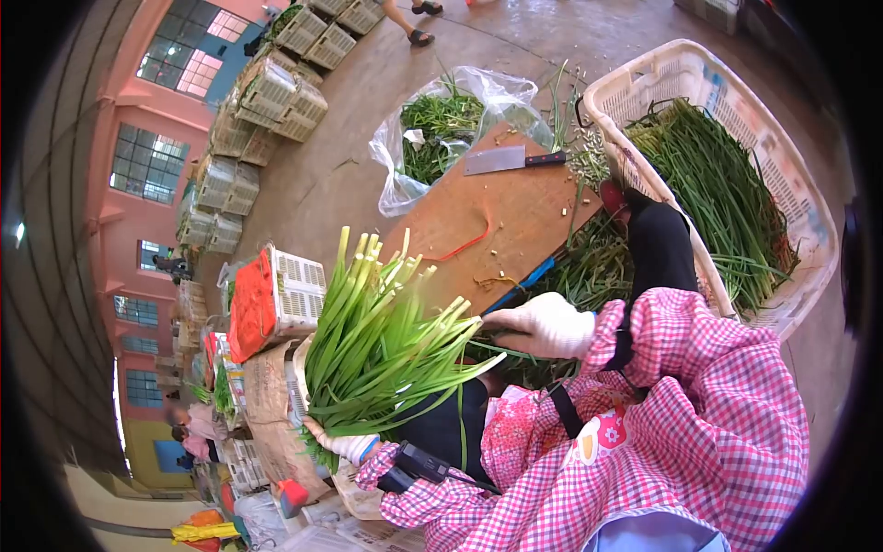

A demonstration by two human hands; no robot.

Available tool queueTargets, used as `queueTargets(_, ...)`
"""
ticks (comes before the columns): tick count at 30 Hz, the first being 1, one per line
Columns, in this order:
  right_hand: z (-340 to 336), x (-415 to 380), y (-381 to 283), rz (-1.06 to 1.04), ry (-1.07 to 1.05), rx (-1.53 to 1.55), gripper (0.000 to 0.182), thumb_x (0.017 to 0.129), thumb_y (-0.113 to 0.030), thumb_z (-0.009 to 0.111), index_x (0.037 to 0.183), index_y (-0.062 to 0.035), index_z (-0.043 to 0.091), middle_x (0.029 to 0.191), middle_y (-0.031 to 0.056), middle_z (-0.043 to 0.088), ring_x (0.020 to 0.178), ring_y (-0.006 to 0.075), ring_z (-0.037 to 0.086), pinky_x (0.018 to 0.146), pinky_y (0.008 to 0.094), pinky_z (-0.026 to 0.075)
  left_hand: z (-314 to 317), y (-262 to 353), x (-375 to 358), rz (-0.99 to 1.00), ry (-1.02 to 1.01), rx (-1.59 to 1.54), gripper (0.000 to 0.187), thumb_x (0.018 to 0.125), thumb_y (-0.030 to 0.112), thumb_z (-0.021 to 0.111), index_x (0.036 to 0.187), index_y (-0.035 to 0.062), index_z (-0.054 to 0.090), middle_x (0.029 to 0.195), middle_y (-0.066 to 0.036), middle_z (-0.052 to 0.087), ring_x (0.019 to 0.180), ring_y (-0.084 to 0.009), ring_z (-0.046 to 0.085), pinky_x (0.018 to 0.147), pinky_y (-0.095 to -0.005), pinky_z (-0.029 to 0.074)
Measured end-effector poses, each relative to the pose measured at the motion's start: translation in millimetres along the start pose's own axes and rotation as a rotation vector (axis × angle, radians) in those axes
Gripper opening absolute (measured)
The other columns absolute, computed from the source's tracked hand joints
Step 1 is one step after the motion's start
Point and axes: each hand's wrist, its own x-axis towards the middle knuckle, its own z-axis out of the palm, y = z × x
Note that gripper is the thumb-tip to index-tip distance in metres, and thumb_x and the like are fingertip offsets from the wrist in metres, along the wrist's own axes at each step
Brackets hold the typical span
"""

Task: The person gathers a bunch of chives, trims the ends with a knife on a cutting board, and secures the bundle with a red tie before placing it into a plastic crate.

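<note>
A large bunch of long green stalks with pale cut ends (386,340) is held at its leafy lower end by my left hand (342,445), its fingers wrapped round it. My right hand (544,326), in a white glove, is at the right side of the bunch beside the pale ends, its fingers pressed together on a stalk. Beyond the hands is a brown board (469,216), with a cleaver (497,160) and a red band (471,244) lying on it.
A white crate (809,202) on the right holds long green leaves (713,184). Behind the board stands a clear plastic bag (391,175) of greens. Trimmings lie beneath the board's right side. Stacked crates (276,97) line the left. A person's legs (397,17) show at the top.
</note>
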Motion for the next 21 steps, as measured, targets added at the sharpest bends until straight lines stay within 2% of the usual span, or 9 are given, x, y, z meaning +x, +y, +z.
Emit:
queueTargets(2, 12, 12, 1, 0.042, 0.015, -0.131, 0.037, 0.084, -0.031, 0.064, 0.117, -0.0154, 0.059, 0.074, 0.0149, 0.063, 0.067, 0.0337, 0.063, 0.062, 0.0404, 0.051, 6, -2, -7, 0.027, -0.012, 0.050, 0.051, 0.088, 0.044, 0.055, 0.124, 0.0077, 0.057, 0.130, -0.011, 0.054, 0.117, -0.0293, 0.050, 0.103, -0.0455, 0.037)
queueTargets(6, 33, 34, 12, 0.037, -0.119, 0.104, 0.032, 0.085, -0.034, 0.065, 0.113, -0.0178, 0.063, 0.077, 0.0116, 0.065, 0.068, 0.0285, 0.064, 0.062, 0.0371, 0.050, -10, -1, 5, 0.026, -0.010, 0.020, 0.053, 0.088, 0.047, 0.055, 0.123, 0.0076, 0.057, 0.130, -0.011, 0.054, 0.116, -0.0302, 0.050, 0.102, -0.0467, 0.036)
queueTargets(8, 37, 36, 3, 0.276, -0.164, 0.626, 0.020, 0.086, -0.023, 0.066, 0.102, -0.0119, 0.068, 0.070, -0.0008, 0.065, 0.061, 0.0107, 0.060, 0.056, 0.0273, 0.047, -7, -2, 1, 0.008, -0.021, 0.027, 0.054, 0.088, 0.048, 0.054, 0.124, 0.0075, 0.056, 0.130, -0.011, 0.053, 0.117, -0.0307, 0.050, 0.102, -0.0471, 0.036)
queueTargets(10, 35, 37, -1, 0.346, -0.207, 1.018, 0.019, 0.087, -0.019, 0.063, 0.098, -0.0047, 0.066, 0.067, 0.0023, 0.063, 0.055, 0.0101, 0.055, 0.050, 0.0276, 0.044, -1, -3, -6, -0.009, -0.030, 0.034, 0.055, 0.087, 0.048, 0.054, 0.124, 0.0074, 0.056, 0.131, -0.011, 0.053, 0.117, -0.0312, 0.050, 0.103, -0.0475, 0.036)
queueTargets(11, 34, 35, -4, 0.346, -0.207, 1.018, 0.019, 0.087, -0.019, 0.063, 0.098, -0.0047, 0.066, 0.067, 0.0023, 0.063, 0.055, 0.0101, 0.055, 0.050, 0.0276, 0.044, 3, -3, -10, -0.012, 0.007, 0.045, 0.056, 0.087, 0.048, 0.054, 0.125, 0.0072, 0.055, 0.131, -0.012, 0.053, 0.117, -0.0316, 0.050, 0.103, -0.0478, 0.035)
queueTargets(13, 34, 30, -8, 0.577, -0.131, 1.302, 0.019, 0.088, -0.017, 0.062, 0.099, -0.0007, 0.064, 0.064, 0.0024, 0.060, 0.046, 0.0088, 0.049, 0.043, 0.0227, 0.039, 4, -5, -7, -0.019, 0.039, 0.059, 0.057, 0.087, 0.049, 0.053, 0.126, 0.0069, 0.055, 0.131, -0.012, 0.053, 0.117, -0.0319, 0.049, 0.103, -0.0480, 0.035)
queueTargets(16, 42, 19, -3, 0.488, -0.105, 1.483, 0.021, 0.088, -0.016, 0.061, 0.102, 0.0002, 0.061, 0.061, 0.0024, 0.057, 0.043, 0.0093, 0.047, 0.039, 0.0226, 0.037, -8, -8, 11, 0.038, 0.064, 0.090, 0.059, 0.088, 0.053, 0.046, 0.131, 0.0123, 0.051, 0.137, -0.011, 0.048, 0.123, -0.0318, 0.046, 0.104, -0.0510, 0.035)
queueTargets(18, 41, 11, 5, 0.490, -0.195, 1.539, 0.024, 0.089, -0.017, 0.062, 0.104, 0.0012, 0.059, 0.067, 0.0067, 0.062, 0.046, 0.0138, 0.055, 0.042, 0.0230, 0.043, -14, -7, 18, 0.050, -0.013, 0.049, 0.059, 0.088, 0.052, 0.047, 0.130, 0.0123, 0.052, 0.137, -0.012, 0.048, 0.123, -0.0322, 0.046, 0.104, -0.0504, 0.034)
queueTargets(21, 33, 1, 25, 0.412, -0.438, 1.498, 0.036, 0.087, -0.026, 0.065, 0.110, 0.0010, 0.058, 0.073, 0.0112, 0.064, 0.049, 0.0186, 0.058, 0.052, 0.0330, 0.051, 4, -9, 7, 0.108, 0.066, 0.077, 0.062, 0.086, 0.054, 0.049, 0.132, 0.0124, 0.050, 0.139, -0.012, 0.045, 0.125, -0.0323, 0.043, 0.107, -0.0501, 0.031)
